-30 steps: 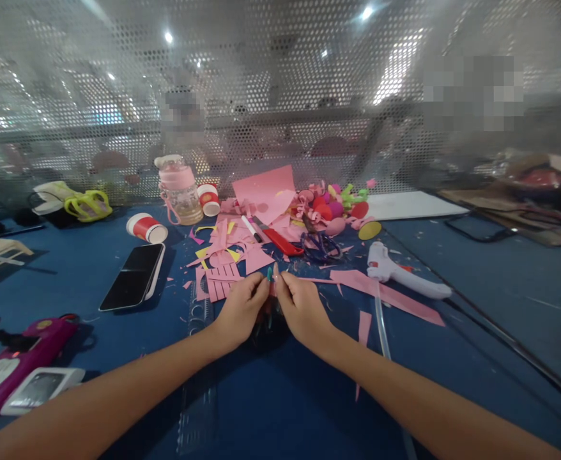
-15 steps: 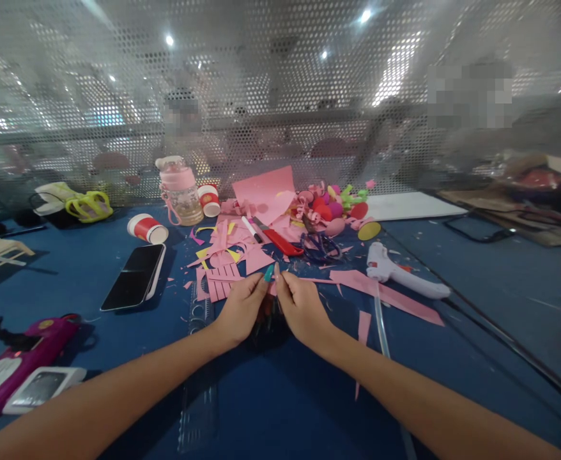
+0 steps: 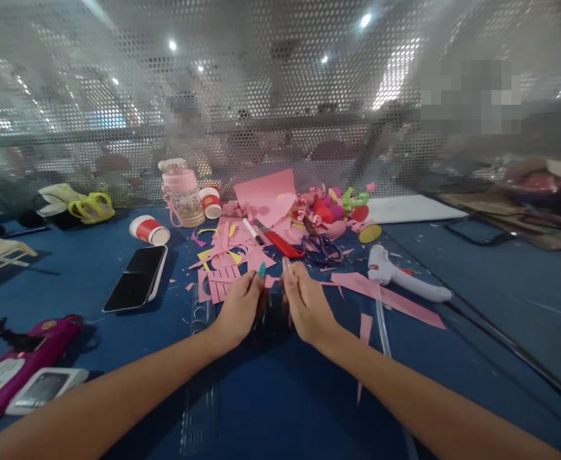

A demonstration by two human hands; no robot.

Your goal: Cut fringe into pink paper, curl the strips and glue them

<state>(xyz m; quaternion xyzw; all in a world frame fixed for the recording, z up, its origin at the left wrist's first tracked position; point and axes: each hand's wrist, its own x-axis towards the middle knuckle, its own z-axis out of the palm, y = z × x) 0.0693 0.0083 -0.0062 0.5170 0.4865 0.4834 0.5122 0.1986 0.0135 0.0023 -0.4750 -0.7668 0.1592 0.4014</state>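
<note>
My left hand (image 3: 239, 305) is closed, its thumb with a teal nail pressed up against the curled fingers. Facing it across a small gap, my right hand (image 3: 310, 305) is closed in the same way. A narrow pink strip (image 3: 270, 281) shows in the gap and runs into both hands; its held ends are hidden by the fingers. Just beyond my left hand lies a pink piece with slits (image 3: 223, 283). A clear ruler (image 3: 199, 409) lies flat, partly under my left forearm. Past my hands are a red-handled cutter (image 3: 284, 244) and blue-handled scissors (image 3: 322, 249).
Pink scraps (image 3: 223, 239), a white marker (image 3: 252, 231) and coloured cut-outs (image 3: 335, 211) are piled ahead. A white glue gun (image 3: 407, 281) and its cord lie right. A phone (image 3: 137, 278), paper cups (image 3: 149, 230), a bottle (image 3: 183, 195) and a purple toy scooter (image 3: 26, 358) are left.
My hands have moved apart from nearly touching thumbs, leaving a gap between them. The right hand shifted slightly right and the left slightly left.
</note>
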